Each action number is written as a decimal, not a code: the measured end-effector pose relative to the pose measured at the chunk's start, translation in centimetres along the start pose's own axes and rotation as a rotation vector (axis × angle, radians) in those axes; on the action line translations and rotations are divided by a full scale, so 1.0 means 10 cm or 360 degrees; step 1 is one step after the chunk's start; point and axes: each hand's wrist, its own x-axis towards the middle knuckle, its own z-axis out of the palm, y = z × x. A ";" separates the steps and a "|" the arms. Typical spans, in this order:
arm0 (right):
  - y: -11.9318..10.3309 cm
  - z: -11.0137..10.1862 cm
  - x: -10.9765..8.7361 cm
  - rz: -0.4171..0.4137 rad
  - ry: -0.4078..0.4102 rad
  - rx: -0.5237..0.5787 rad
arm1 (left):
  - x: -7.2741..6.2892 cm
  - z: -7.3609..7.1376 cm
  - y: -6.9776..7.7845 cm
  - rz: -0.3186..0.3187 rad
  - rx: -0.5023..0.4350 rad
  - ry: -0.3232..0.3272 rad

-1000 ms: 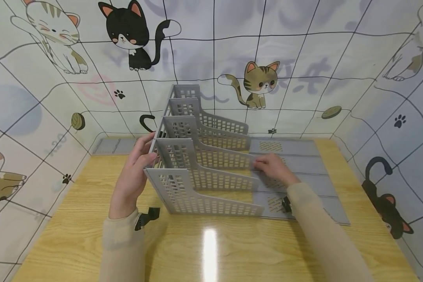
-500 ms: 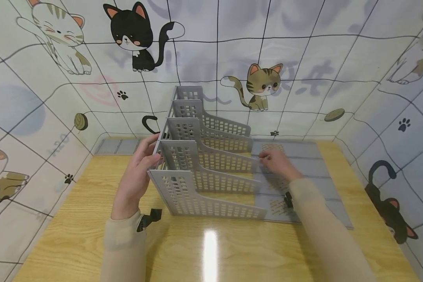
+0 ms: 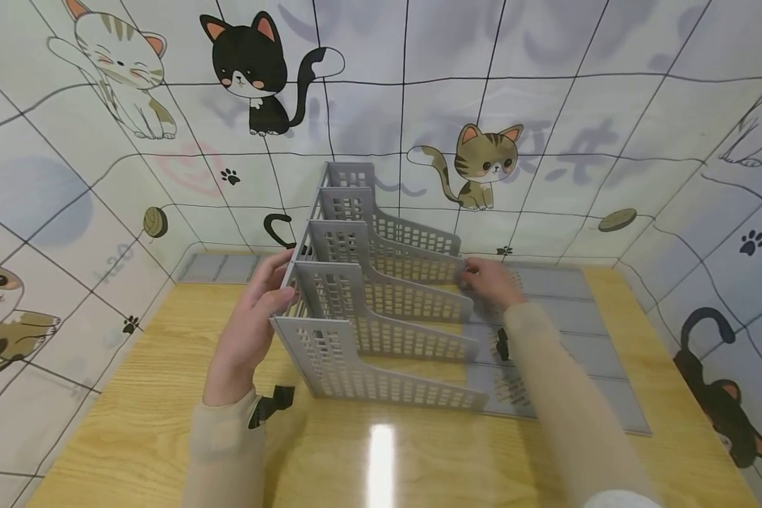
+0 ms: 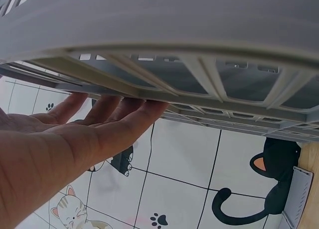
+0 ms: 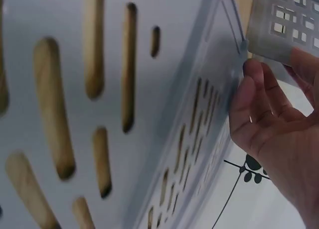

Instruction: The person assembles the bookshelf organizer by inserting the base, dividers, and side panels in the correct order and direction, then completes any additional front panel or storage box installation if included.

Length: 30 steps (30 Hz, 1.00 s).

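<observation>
Crosswise between the hands, the gray rack (image 3: 387, 293) stands on the worktop (image 3: 152, 367); the left hand (image 3: 248, 328), fingers nearly straight, touches its tall back; the right hand (image 3: 492, 282) seems to pinch the 2nd-farthest divider (image 3: 419, 257) by its low tip.

In the head view, the rack (image 3: 381, 381) partly hides the fingers of the left hand (image 3: 248, 331), and the bottom edge cuts off 2 sleeves (image 3: 568, 409). The right wrist view crops and blurs the panel (image 5: 77, 119).
</observation>
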 end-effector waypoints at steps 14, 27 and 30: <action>0.10 0.08 -0.01 -0.0134 0.0124 -0.0019 | 0.00 0.02 0.01 0.0004 0.0016 -0.0006; 0.17 0.05 -0.05 -0.0215 0.0119 -0.0056 | 0.00 0.01 -0.01 0.0025 0.0040 -0.0042; 0.15 0.06 -0.06 -0.0195 0.0124 -0.0114 | 0.00 0.01 -0.01 0.0028 0.0041 -0.0045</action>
